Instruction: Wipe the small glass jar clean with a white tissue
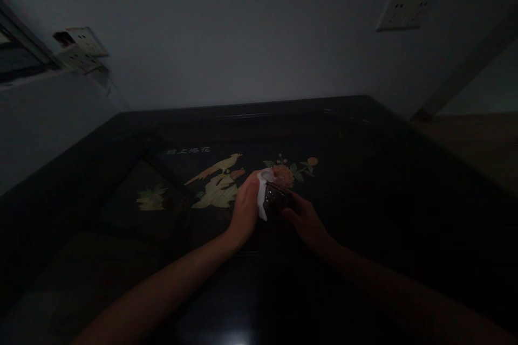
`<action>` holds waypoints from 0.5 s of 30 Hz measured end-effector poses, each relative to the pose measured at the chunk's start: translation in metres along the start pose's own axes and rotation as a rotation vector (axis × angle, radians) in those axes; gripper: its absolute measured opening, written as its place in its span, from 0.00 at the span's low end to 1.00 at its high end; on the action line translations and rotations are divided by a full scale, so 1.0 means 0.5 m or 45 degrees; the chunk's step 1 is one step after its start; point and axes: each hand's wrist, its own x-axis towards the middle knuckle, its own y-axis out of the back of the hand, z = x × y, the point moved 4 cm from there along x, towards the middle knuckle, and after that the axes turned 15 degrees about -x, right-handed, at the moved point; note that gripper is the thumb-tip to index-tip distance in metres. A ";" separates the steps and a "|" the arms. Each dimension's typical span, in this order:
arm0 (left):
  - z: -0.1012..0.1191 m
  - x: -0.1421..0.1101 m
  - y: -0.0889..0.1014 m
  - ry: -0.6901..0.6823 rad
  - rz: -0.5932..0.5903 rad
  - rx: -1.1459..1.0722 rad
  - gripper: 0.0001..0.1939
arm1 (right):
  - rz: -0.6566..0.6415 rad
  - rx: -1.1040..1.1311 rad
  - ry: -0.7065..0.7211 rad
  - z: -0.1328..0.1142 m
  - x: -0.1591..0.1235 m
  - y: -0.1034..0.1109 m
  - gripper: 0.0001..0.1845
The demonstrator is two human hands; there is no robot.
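Could slip from between left grip [246,202] and right grip [306,220] and knock against the worktop [352,145] below, likely through the slick, glossy surface of the dark object [275,198] held there; could also lose hold of the white tissue [262,199] if pressed too lightly. In left grip, curled narrow, holding the tissue against the adjoining side; in right grip, half curled, clasping the side opposite. Cannot tell fingertip spread in such dim light.

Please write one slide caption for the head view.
Left hand holds white tissue or cloth against a dark object in the right hand.
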 end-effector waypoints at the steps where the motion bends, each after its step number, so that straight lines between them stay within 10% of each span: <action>1: -0.012 0.000 0.002 0.115 0.064 -0.125 0.22 | -0.008 0.000 0.004 0.000 0.000 0.000 0.33; 9: -0.044 0.009 -0.018 0.517 0.147 -0.718 0.19 | -0.019 0.013 0.045 -0.006 0.006 -0.004 0.36; 15: -0.042 0.012 -0.004 0.346 0.130 -0.478 0.20 | 0.018 0.009 0.068 -0.005 0.004 -0.003 0.32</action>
